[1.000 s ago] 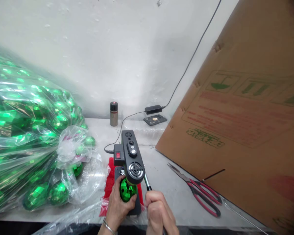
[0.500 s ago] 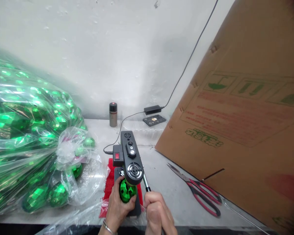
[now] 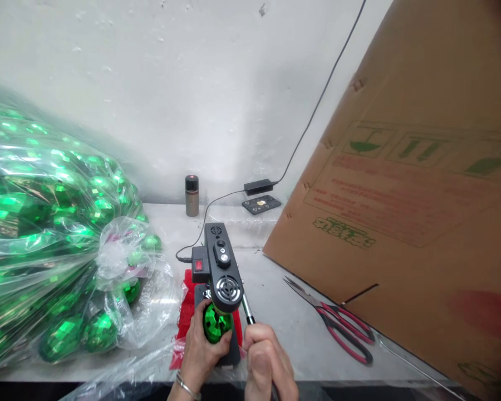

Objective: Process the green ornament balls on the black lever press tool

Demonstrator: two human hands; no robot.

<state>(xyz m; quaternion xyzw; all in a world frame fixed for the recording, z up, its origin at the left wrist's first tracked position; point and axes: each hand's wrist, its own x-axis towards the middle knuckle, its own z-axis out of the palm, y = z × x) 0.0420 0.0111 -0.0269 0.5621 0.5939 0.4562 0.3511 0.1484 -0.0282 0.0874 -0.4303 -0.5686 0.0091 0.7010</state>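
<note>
A green faceted ball (image 3: 217,324) sits under the front end of a black machine (image 3: 222,253) with a red switch. My left hand (image 3: 200,348) is wrapped round the ball from the left and below, thumb at its lower right. To the right, my right hand (image 3: 267,356) is closed round the end of the machine's metal lever (image 3: 247,309). Red cloth (image 3: 186,309) lies beneath the machine's base. Where the ball meets the machine is partly hidden by the machine's head.
A clear bag of green balls (image 3: 62,195) fills the left. Red-and-black scissors (image 3: 342,328) lie at right before a large cardboard box (image 3: 401,184). Behind stand a small bottle (image 3: 192,196), a power adapter (image 3: 259,186) and a dark phone-like slab (image 3: 261,204).
The view has shifted very slightly. Both hands keep their hold on the ball and the lever, with hardly any movement.
</note>
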